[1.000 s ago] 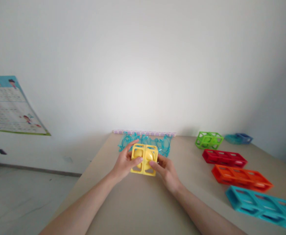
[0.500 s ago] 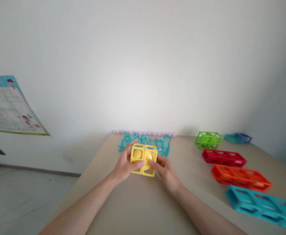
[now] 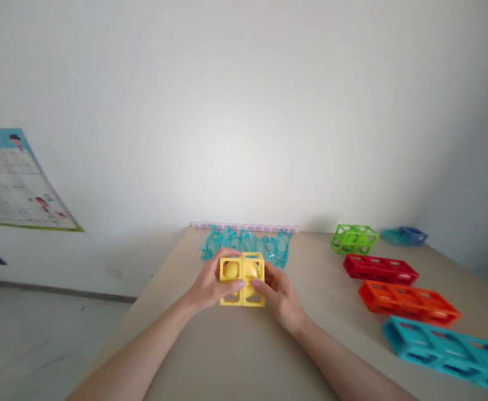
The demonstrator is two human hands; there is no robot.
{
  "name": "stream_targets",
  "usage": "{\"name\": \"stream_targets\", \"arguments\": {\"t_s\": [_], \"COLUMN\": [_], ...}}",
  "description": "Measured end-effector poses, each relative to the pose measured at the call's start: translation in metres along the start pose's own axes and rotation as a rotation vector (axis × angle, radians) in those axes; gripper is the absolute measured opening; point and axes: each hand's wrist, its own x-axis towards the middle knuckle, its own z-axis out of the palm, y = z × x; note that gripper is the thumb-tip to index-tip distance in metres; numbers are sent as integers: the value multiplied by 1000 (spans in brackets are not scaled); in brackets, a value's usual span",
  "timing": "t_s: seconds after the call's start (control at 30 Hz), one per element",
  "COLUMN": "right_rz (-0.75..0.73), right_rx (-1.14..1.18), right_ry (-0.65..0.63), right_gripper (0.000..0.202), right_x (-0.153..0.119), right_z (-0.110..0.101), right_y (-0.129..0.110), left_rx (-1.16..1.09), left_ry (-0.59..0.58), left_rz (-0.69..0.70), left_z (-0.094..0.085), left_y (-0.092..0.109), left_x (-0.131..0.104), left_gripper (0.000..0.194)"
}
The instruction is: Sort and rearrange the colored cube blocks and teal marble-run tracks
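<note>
Block of yellow plastic gripped at both ends, over the middle of the table; contact with the tabletop, hard to tell. Held at the left by the left hand, at the right by the right hand, with both thumbs flat across the near face, almost meeting at the seam. Apparently two square frames already brought flush side by side; locked or merely pushed close, not shown. Not yet released. On the right, already laid out apart and roughly parallel: red row, orange row and blue row, the last cut off by the view. Farther back, green block, thinner-barred and more open.

Glossy and rigid in look, with crisp edges and rounded windows; smooth, rounded yellow bulges inside the held frames, shiny on the right. Along the far edge, see-through teal pieces, curvy and thin, just near of a purple patterned strip. Tabletop beige, matte.
</note>
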Motion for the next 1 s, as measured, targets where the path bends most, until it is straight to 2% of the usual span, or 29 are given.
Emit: {"name": "stream_targets", "arguments": {"t_s": [0.2,0.4,0.5,0.6,0.67,0.73,0.8,0.9,1.0], "right_rz": [15,-9,-111,-332,-438,-468,-465,-487,-520], "right_rx": [23,-106,-351,-713,-882,-989,-1068,-1080,-966], "right_ry": [-52,-63,94,281,269,233,262,309,468], "right_gripper": [41,45,48,54,68,86,97,94,86], "right_x": [-2,-2,-2,-4,-7,-9,-10,-5,7], "right_z": [1,-3,-4,-2,1,6,10,10,-9], "right_y": [0,8,8,5,4,4,5,6,3], "left_rx": [0,-19,-28,-7,36,67,67,-19,-95], "left_ry": [-52,-87,12,219,341,370,318,169,48], "left_rz": [-24,-14,24,88,147,200,230,247,300], "left_z": [-9,-6,0,6,11,16,21,26,27], "left_y": [3,6,6,0,-4,-7,-9,-9,-10], "left_x": [1,-1,2,5,6,4,0,-5,-7], "left_gripper": [53,52,53,54,55,55,56,68,80]}}
